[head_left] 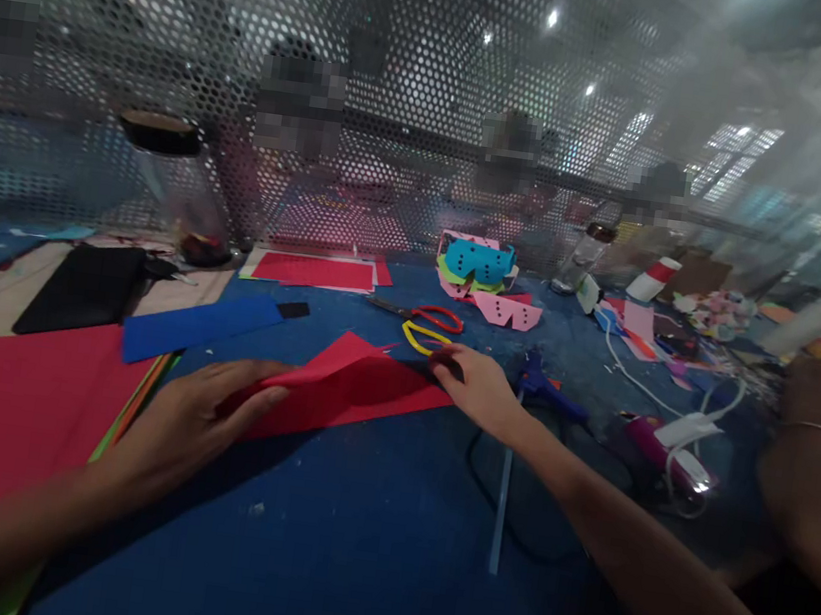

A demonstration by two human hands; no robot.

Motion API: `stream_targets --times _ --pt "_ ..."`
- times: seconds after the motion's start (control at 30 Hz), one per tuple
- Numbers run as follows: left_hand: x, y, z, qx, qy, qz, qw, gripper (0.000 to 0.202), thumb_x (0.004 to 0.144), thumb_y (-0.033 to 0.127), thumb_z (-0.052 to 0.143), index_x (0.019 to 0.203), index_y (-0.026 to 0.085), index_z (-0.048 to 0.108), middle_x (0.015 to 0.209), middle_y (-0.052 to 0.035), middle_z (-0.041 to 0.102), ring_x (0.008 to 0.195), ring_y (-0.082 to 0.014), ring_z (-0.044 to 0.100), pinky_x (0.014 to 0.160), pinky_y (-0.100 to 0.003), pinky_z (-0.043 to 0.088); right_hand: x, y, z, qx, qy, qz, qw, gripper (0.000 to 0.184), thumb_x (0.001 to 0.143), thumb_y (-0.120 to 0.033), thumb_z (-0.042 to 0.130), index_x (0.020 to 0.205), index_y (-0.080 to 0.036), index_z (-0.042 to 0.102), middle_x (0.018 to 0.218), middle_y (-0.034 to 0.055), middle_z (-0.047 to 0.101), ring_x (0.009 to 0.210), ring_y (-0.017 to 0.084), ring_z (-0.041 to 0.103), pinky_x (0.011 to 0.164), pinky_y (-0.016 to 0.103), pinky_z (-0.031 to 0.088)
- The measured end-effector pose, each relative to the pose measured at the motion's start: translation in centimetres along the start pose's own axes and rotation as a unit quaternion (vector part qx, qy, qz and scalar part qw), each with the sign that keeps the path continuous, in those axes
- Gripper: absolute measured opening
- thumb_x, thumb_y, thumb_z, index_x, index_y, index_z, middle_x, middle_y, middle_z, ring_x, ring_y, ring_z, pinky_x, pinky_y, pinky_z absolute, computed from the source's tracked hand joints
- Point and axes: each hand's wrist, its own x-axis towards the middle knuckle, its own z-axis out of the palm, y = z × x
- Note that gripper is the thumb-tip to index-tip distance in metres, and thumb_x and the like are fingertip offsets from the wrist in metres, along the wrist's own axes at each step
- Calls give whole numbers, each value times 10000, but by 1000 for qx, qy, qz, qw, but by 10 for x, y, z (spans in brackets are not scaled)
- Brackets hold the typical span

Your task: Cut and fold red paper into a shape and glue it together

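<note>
A folded piece of red paper (368,398) stretches between my two hands above the blue tabletop. My left hand (216,403) pinches its left end between thumb and fingers. At the right end, the fingers of my right hand (476,387) are closed on the same paper. A dark strip along the upper edge by the right fingers may be shadow or a black piece; I cannot tell. Just beyond the paper lie scissors (439,319) with one red and one yellow handle loop. A blue glue gun (555,392) rests right of my right hand, a translucent glue stick (501,511) below it.
Red sheets (4,405) are stacked at left, near a blue strip (200,328) and a black pouch (84,290). Cut-out paper masks (477,261) stand before the perforated metal screen (399,165). Right are a white cable (635,378), paper scraps and another person's arm (812,471).
</note>
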Motion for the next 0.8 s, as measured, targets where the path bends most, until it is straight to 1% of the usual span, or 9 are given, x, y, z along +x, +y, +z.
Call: stream_targets --times 0.1,0.2,0.3,0.4,0.5,0.57,0.63,0.7,0.8 --pt "1 0 -1 -28 3 -28 999 406 1015 575 505 1264 308 683 1141 -3 783 978 -244 735 860 -327 595 -3 -5 3 -3 9 -63 998 170 997 -256 575 1103 -195 693 1144 93 728 1101 237 668 977 381 506" --pt "1 -3 1 -47 15 -18 999 385 1015 545 532 1299 320 662 1183 -1 771 1043 -245 726 887 -332 592 -6 -9 5 -48 -30 -109 992 196 1020 -283 556 1140 -193 683 1187 108 713 1143 246 644 1004 410 486" --pt "1 -3 3 -65 19 11 998 386 1003 539 564 1314 329 657 1302 -6 731 1178 -252 692 1008 -391 572 -8 -9 8 -78 -69 -113 988 212 1008 -255 557 1153 -192 698 1221 109 718 1171 260 644 1031 434 469" --pt "2 0 3 -83 18 39 996 396 990 526 601 1322 317 654 1369 -20 699 1258 -266 658 1100 -461 532 -7 -8 10 -49 -61 -92 993 275 951 -207 583 1194 -175 707 1245 128 730 1201 285 654 1058 443 467" --pt "3 4 2 -88 14 74 993 353 985 477 629 1304 328 653 1357 -8 707 1248 -267 670 1096 -445 549 -5 -12 10 30 -35 -35 998 345 879 -184 600 1205 -149 710 1253 152 736 1200 326 664 1035 456 500" --pt "3 6 1 -84 11 96 992 309 996 427 618 1287 329 654 1342 -7 716 1234 -259 682 1076 -429 569 -4 -16 7 103 -17 -6 995 366 861 -168 576 1199 -169 717 1204 127 756 1203 324 663 1043 459 504" --pt "4 6 1 -78 13 111 991 281 1005 393 600 1266 307 660 1326 -24 723 1220 -256 691 1057 -446 583 -3 -21 3 183 -1 2 983 393 865 -164 542 1215 -199 716 1140 86 773 1233 298 646 1093 453 476" --pt "4 6 2 -76 13 114 990 278 1002 385 595 1253 286 663 1323 -42 724 1220 -262 692 1054 -473 583 -2 -23 0 269 8 21 963 392 893 -206 530 1243 -223 704 1140 58 772 1250 267 635 1116 431 464" --pt "4 5 2 -76 4 99 992 305 993 383 598 1280 292 650 1362 -39 705 1264 -267 667 1089 -492 554 -1 -22 -1 404 20 101 909 365 975 -399 501 1245 -236 685 1168 60 765 1147 250 690 1007 396 538"
